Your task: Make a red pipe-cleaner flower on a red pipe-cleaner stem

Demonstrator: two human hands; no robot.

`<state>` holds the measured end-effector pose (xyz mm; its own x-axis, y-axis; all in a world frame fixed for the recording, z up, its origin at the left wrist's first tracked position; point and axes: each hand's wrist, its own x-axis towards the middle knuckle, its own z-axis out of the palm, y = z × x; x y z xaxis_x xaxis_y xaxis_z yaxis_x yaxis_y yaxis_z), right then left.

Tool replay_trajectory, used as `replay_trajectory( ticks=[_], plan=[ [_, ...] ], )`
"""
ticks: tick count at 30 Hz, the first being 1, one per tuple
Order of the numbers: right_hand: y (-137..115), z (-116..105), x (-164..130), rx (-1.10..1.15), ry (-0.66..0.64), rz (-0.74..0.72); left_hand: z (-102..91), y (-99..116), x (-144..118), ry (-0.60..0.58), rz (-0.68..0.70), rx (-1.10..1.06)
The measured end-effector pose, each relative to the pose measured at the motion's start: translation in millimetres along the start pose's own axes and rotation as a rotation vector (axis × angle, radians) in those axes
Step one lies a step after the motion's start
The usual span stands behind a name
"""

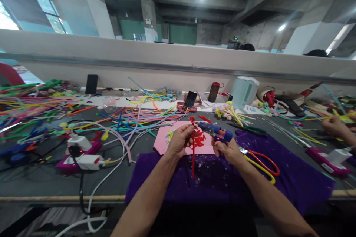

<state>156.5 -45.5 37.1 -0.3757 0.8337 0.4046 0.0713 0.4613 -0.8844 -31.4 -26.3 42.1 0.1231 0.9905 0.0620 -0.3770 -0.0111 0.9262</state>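
We've got left hand pinching red pipe cleaner, tip 1 o'clock, tail 5; right hand gripping blue glue gun, nozzle near tip.

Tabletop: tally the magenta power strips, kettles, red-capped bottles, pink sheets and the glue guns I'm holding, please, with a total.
Magenta power strips: 2
Kettle: 1
Red-capped bottle: 1
Pink sheet: 1
Held glue gun: 1
Total: 6

Fuzzy and smooth
Purple cloth over the worktop's front edge looked fuzzy; the glue gun was smooth plastic.
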Motion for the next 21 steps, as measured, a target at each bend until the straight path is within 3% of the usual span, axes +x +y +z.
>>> replay_trajectory(
  ticks=[21],
  plan=[
    [1.9,0.0,0.1,0.005,0.003,0.023,0.2,0.4,-0.4,0.017,-0.033,0.02]
  ],
)
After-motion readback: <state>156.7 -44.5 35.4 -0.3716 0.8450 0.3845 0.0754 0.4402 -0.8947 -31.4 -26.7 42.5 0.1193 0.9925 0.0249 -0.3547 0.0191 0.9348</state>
